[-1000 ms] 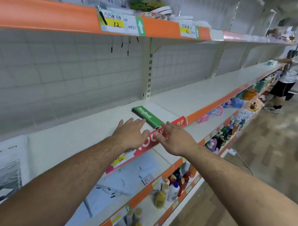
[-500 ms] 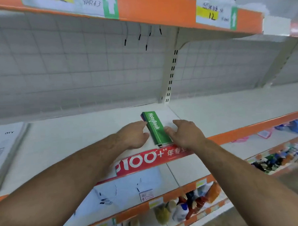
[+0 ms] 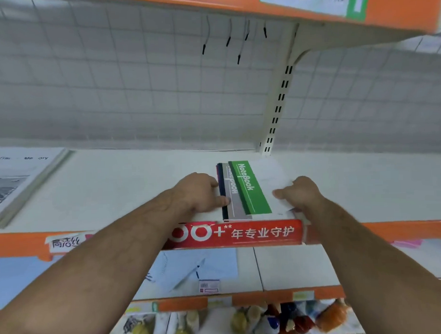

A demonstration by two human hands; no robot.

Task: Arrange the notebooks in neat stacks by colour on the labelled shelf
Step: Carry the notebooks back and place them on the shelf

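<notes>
A small stack of notebooks lies on the white shelf [image 3: 115, 185], just behind the red label strip [image 3: 241, 233]. The top notebook [image 3: 250, 188] is white with a green "NoteBook" band. Under it a grey notebook [image 3: 234, 203] sticks out to the left, with dark blue and red edges below that. My left hand [image 3: 198, 192] grips the stack's left edge, thumb on the grey cover. My right hand [image 3: 303, 194] holds the right edge, thumb on the white cover.
A large grey-and-white book [image 3: 17, 179] lies at the shelf's far left. An orange-edged upper shelf [image 3: 396, 8] hangs overhead, and a slotted upright post [image 3: 277, 110] stands right behind the stack. Lower shelves hold a blue packet [image 3: 193, 267] and bottles [image 3: 269, 320].
Both hands have closed in on the stack from either side. The notebooks now lie square to the shelf edge, and the grey one shows beside the green band. The view has moved closer.
</notes>
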